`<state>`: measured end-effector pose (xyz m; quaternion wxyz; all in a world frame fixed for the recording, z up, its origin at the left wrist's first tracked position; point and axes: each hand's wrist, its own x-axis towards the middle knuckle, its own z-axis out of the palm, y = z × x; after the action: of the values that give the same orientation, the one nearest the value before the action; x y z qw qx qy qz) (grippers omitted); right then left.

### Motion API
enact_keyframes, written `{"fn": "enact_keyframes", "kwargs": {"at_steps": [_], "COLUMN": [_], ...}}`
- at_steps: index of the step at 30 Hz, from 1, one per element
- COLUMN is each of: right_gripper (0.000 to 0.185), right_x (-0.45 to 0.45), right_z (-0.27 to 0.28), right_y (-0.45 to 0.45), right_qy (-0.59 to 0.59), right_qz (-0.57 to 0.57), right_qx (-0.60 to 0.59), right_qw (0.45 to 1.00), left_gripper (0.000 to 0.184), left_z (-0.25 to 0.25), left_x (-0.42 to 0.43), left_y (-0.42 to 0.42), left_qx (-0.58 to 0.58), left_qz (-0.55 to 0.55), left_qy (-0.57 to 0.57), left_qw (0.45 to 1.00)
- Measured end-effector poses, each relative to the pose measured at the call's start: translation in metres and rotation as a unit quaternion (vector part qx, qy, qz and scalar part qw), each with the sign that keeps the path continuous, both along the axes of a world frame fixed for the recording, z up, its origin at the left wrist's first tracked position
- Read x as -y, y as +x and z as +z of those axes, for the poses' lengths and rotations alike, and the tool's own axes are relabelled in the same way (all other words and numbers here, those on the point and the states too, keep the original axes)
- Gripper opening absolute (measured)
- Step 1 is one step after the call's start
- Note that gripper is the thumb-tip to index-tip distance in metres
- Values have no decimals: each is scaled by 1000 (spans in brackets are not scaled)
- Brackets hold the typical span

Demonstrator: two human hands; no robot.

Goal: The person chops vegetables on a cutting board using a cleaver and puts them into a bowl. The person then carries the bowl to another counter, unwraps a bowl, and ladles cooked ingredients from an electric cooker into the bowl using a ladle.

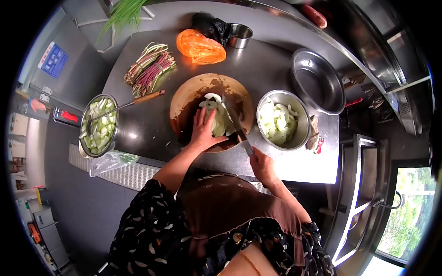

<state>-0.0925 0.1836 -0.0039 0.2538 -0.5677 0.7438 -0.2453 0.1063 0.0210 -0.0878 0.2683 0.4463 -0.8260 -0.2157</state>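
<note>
A round wooden chopping block (188, 89) with dark stains stands at the middle of the counter. Pale green vegetable slices (223, 124) are heaped on it. My left hand (202, 132) lies on the heap's left side, fingers spread. In my right hand (264, 166) is the handle of a knife (239, 127), its blade at the right side of the slices. To the right, a metal bowl (301, 134) holds more pale slices (277, 120).
At left stands a bowl of cut green pieces (103, 126) with a wooden-handled ladle (148, 97). Behind are bundled long beans (149, 71), an orange bag (200, 47), a black bag (209, 26) and a metal cup (239, 37). An empty basin (318, 82) sits back right.
</note>
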Motion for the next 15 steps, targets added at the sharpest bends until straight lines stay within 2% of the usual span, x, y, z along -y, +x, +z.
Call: {"fn": "enact_keyframes", "kwargs": {"at_steps": [1, 3, 4, 5, 6, 10, 12, 13, 14, 15], "right_gripper": [25, 17, 17, 16, 18, 21, 21, 21, 21, 21], "right_x": [2, 2, 2, 2, 2, 6, 8, 10, 12, 12], "right_z": [-3, -3, -2, 1, 4, 6, 1, -3, -7, -9], "right_y": [-5, -11, -11, -10, -10, -8, -11, -10, -9, -9], "right_qy": [17, 64, 67, 95, 123, 142, 159, 164, 168, 168], "right_qz": [-21, -51, -51, -85, -119, -161, -197, -198, -196, -193], "right_qx": [65, 117, 113, 172, 229, 270, 362, 362, 386, 410], "right_qw": [998, 990, 990, 977, 958, 939, 897, 896, 886, 875], "left_gripper": [110, 109, 109, 108, 107, 104, 104, 104, 94, 94], "left_z": [2, 9, 14, 16, 14, 11, 21, 26, 27, 25], "left_x": [0, 0, 2, 5, 11, 23, 23, 23, 25, 27], "left_y": [-5, -9, -11, -13, -14, -15, -16, -16, -17, -19], "left_qx": [8, 19, 53, 87, 62, 54, 62, 71, 36, 36], "left_qz": [-5, 6, 11, 16, 22, 22, 18, 15, 18, 18], "left_qy": [-2, -5, -10, -15, -3, 3, 16, 29, 27, 27], "left_qw": [1000, 1000, 999, 996, 998, 998, 998, 997, 999, 999]}}
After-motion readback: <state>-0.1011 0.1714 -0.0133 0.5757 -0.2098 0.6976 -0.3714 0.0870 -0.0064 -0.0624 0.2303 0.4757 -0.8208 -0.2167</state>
